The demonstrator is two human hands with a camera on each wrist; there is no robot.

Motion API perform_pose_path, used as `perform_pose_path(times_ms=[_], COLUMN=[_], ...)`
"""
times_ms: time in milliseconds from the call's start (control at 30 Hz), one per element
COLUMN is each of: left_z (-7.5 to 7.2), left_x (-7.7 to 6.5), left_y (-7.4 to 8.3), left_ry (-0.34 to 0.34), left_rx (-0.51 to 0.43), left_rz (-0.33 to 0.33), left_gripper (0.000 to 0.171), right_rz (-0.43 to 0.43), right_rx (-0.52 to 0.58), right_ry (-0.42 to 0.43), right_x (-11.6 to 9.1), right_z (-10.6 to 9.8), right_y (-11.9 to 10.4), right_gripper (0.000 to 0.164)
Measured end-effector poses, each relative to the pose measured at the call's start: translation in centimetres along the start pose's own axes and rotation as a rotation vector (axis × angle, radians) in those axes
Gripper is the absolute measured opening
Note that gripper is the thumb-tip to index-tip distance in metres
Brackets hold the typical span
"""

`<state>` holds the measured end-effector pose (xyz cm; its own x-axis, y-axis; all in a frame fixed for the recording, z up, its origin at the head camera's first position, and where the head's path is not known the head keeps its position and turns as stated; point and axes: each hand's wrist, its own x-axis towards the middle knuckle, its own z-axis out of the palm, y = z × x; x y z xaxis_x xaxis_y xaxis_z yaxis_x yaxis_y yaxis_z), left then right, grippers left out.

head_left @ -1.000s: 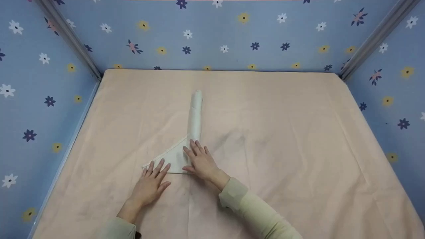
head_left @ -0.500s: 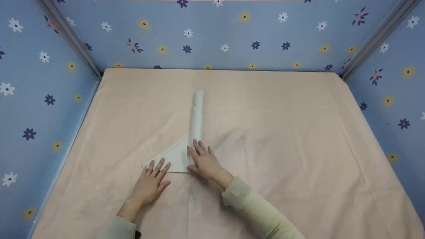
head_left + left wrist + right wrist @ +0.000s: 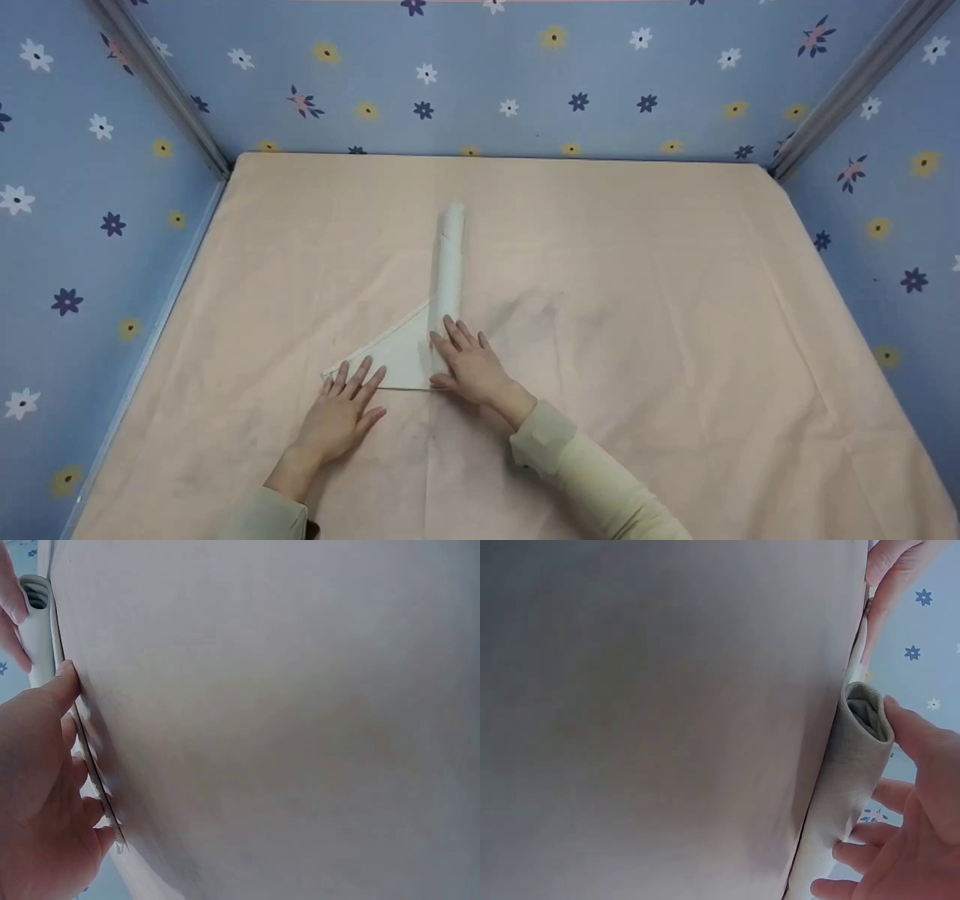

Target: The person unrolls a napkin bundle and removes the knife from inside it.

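A pale cloth (image 3: 432, 319), partly rolled, lies on the counter (image 3: 645, 300) beneath the fingers of both hands. Its roll (image 3: 451, 255) points away from the person, while a flat triangular flap (image 3: 405, 356) reaches out from the roll toward the person's left. The left hand (image 3: 330, 427) lies at the flap's outer corner: its fingertips rest on the cloth just inside the near edge, the fingers straight and spread with gaps between them, and the thumb stands out to the side, just off that edge in the head view. The right hand (image 3: 476, 371) is at the near end of the roll, with most of the roll stretching out beyond its fingertips. Its fingers are extended and spread, touching the top and side of the roll, and the right wrist view shows the thumb at the rim of the roll's open end, where folded layers show inside. Neither hand pinches the cloth. Between the two hands, part of the flap lies uncovered and flat.
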<state>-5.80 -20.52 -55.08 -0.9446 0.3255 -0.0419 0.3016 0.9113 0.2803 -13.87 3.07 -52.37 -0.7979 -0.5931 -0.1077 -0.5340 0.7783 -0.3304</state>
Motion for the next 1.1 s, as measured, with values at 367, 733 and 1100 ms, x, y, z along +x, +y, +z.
perform_pose_path(times_ms=[367,733,1100], left_z=[0.1,0.3,0.4], left_x=[0.0,0.0,0.1], left_y=[0.0,-0.2,-0.2], left_ry=[0.018,0.024,0.03], left_rx=[-0.013,-0.017,-0.017], left_rz=[0.005,0.01,0.013], left_gripper=[0.057,0.057,0.058], right_rz=[-0.004,0.006,0.011], right_rx=[-0.024,-0.01,-0.019], right_ry=[-0.009,-0.012,-0.035], right_x=[-0.3,-0.5,-0.5], right_z=[-0.4,-0.5,-0.6], right_y=[0.3,0.8,1.1], right_gripper=[0.069,0.068,0.069])
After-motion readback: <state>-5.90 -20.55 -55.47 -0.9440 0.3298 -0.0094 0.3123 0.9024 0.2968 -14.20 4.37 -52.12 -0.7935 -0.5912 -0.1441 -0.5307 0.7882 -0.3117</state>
